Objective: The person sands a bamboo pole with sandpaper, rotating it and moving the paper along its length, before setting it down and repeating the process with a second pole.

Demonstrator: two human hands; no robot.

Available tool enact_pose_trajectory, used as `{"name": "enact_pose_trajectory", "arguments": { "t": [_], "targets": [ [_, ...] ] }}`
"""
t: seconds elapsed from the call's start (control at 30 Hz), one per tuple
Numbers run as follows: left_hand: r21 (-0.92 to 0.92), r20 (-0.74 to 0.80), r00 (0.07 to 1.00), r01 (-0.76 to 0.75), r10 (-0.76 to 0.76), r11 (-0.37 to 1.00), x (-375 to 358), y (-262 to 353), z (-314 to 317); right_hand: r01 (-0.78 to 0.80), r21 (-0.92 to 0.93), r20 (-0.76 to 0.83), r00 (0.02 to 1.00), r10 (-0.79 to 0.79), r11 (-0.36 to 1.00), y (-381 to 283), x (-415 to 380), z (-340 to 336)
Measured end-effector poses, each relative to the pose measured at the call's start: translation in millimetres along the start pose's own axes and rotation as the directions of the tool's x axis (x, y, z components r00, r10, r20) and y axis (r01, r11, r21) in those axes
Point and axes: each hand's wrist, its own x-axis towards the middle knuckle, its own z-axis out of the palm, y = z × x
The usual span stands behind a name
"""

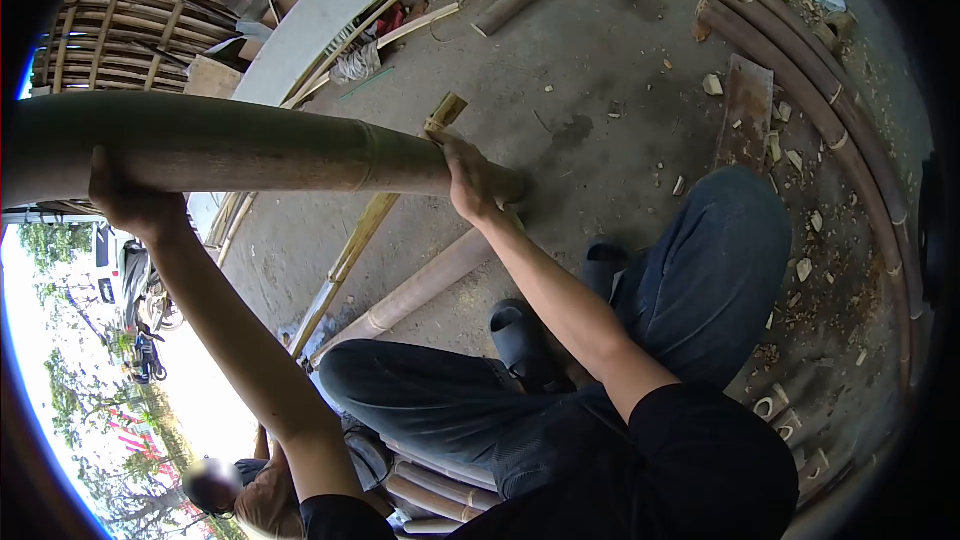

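We're gripping the bamboo pole (pixel 250 145), left hand (pixel 150 215) and right hand (pixel 466 178) curled against it (some fingertips hidden), risking a roll if either palm is slipping.

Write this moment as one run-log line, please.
left hand: on bamboo pole | right hand: on same pole, near visible end | knees: bent | floor: scattered chips
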Motion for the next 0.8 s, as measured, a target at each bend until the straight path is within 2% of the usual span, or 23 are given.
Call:
{"name": "enact_pose_trajectory", "arguments": {
  "t": [0.03, 0.07, 0.1, 0.13, 0.17, 0.23, 0.27, 0.3, 0.4, 0.47, 0.5, 0.57, 0.6, 0.67, 0.7, 0.73, 0.8],
  "targets": [
    [0.002, -0.005, 1.000, 0.014, -0.014, 1.000, 0.1, 1.4, -1.0, 0.046, 0.064, 0.092, 0.994, -0.051, 0.997, -67.0, 29.3, 16.1],
    [0.003, -0.006, 0.999, 0.039, -0.039, 0.999, 1.7, 3.6, -2.6, 0.144, 0.088, 0.112, 0.982, -0.153, 0.986, -110.2, 45.6, 34.0],
    [0.002, -0.005, 0.998, 0.059, -0.059, 0.998, 3.6, 4.2, -5.9, 0.188, 0.034, 0.158, 0.969, -0.191, 0.982, -142.0, 54.5, 44.5],
    [-0.023, 0.064, 0.994, 0.095, -0.094, 0.995, 5.9, 4.7, -13.6, 0.241, -0.014, 0.205, 0.951, -0.233, 0.970, -158.9, 58.8, 49.9],
    [-0.024, 0.063, 0.994, 0.092, -0.090, 0.995, 4.3, 4.4, -12.0, 0.244, -0.012, 0.206, 0.949, -0.237, 0.970, -156.5, 60.0, 47.0],
    [0.053, 0.044, 0.999, 0.015, -0.018, 0.998, -2.5, 5.4, -2.6, 0.257, 0.022, 0.305, 0.919, -0.251, 0.966, -136.8, 60.9, 33.9],
    [0.052, 0.042, 0.999, 0.005, -0.007, 0.999, -5.3, 5.8, 2.6, 0.207, 0.021, 0.201, 0.958, -0.206, 0.978, -101.5, 49.1, 30.5],
    [0.059, 0.002, 1.000, 0.005, -0.005, 0.998, -7.6, 5.5, 8.2, 0.156, -0.011, 0.212, 0.966, -0.150, 0.988, -64.2, 36.6, 13.0],
    [0.054, -0.036, 0.999, 0.022, -0.020, 0.998, 0.5, 0.0, -6.4, -0.012, -0.315, 0.137, 0.989, 0.058, 0.949, 62.5, -37.2, -57.3],
    [0.035, -0.031, 0.999, 0.027, -0.026, 0.999, 4.8, -3.1, -13.2, 0.067, -0.523, 0.014, 0.997, -0.070, 0.849, 100.6, -79.2, -85.9],
    [0.015, 0.018, 0.999, 0.026, -0.026, 1.000, 4.3, -2.4, -13.2, 0.073, -0.517, 0.006, 0.997, -0.081, 0.853, 105.9, -75.5, -75.9],
    [0.005, 0.053, 0.998, 0.040, -0.040, 0.999, 0.9, -1.3, -16.5, -0.078, -0.545, -0.146, 0.989, -0.003, 0.835, 110.4, -82.8, -52.7],
    [0.027, 0.000, 0.999, 0.038, -0.038, 0.999, -0.8, -0.9, -15.7, -0.124, -0.349, -0.067, 0.992, 0.108, 0.929, 76.4, -58.4, -38.2],
    [0.045, -0.055, 0.998, 0.041, -0.039, 0.998, 0.2, -0.8, -14.1, -0.009, -0.146, 0.118, 0.993, 0.026, 0.989, -8.5, 4.7, 7.0],
    [0.058, -0.061, 0.996, 0.070, -0.066, 0.996, 0.9, 0.3, -15.6, 0.015, -0.061, 0.207, 0.978, -0.002, 0.998, -71.8, 31.6, 26.7],
    [0.070, -0.066, 0.994, 0.096, -0.091, 0.993, 1.3, 0.3, -17.8, 0.145, 0.024, 0.218, 0.965, -0.146, 0.989, -116.8, 49.4, 47.1],
    [0.063, -0.067, 0.994, 0.095, -0.091, 0.993, 0.8, -0.7, -23.3, 0.334, -0.041, 0.262, 0.913, -0.312, 0.942, -162.0, 63.8, 68.1]
  ]
}}
